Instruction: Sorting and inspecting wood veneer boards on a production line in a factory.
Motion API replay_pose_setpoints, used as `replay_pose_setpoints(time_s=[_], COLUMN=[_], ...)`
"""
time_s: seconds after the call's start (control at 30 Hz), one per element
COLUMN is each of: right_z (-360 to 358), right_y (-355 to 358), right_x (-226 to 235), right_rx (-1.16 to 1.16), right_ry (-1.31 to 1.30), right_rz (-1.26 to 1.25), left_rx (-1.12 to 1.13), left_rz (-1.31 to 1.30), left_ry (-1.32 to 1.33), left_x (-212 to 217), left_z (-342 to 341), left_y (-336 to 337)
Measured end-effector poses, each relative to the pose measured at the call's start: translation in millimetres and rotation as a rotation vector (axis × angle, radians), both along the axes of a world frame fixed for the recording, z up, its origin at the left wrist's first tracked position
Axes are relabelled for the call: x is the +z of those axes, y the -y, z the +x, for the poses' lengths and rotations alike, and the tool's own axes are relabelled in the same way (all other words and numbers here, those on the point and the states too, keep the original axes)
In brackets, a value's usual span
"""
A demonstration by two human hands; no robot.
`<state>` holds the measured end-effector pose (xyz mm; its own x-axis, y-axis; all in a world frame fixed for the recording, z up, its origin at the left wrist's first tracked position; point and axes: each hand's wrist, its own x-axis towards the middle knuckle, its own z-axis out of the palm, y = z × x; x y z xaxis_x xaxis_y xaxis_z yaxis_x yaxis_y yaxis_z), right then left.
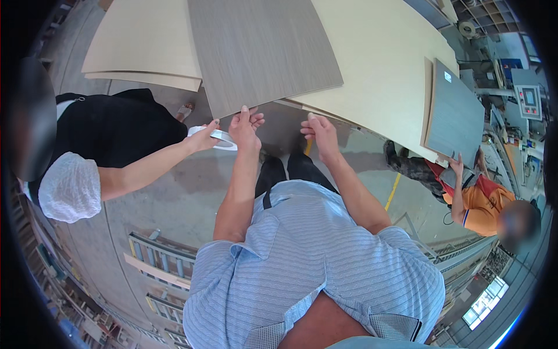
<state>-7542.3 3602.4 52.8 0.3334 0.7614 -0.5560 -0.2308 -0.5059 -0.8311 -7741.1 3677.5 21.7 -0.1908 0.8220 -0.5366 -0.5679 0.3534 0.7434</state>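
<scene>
- At the far left, a co-worker is seen beside a pale sheet.
- A white roll is held out by that co-worker toward the left hand, apparently so that it is kept within easy reach.
- The left hand is raised with fingers part-curled, its fingertips brought to the board's near edge, perhaps for steadying; whether the edge is actually pinched cannot be told.
- The brown-grey board is laid across the pale sheets ahead of the hands, its near edge turned toward the wearer, probably so that it can be got at easily.
- The right hand is held apart from the board, loosely curled with thumb and forefinger close; whether anything thin is pinched there cannot be told.
- A larger sheet is spread further right, seemingly as support.
- Near its right end, a grey panel is gripped at the near edge by a second co-worker, presumably for control.
</scene>
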Motion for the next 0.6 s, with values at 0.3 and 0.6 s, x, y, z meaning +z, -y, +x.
replay_pose_setpoints(time_s=[0.3,0.6], right_z=[-13.3,25.9], right_y=[-33.9,-11.3], right_x=[-11.7,-28.6], right_rx=[0.086,0.192], right_ry=[-0.350,-0.350], right_rz=[0.012,0.009], left_rx=[-0.008,0.062], left_rz=[-0.005,-0.014], left_ry=[0.007,0.004], left_x=[-1.0,-9.7], left_z=[36.1,88.2], left_y=[20.3,35.8])
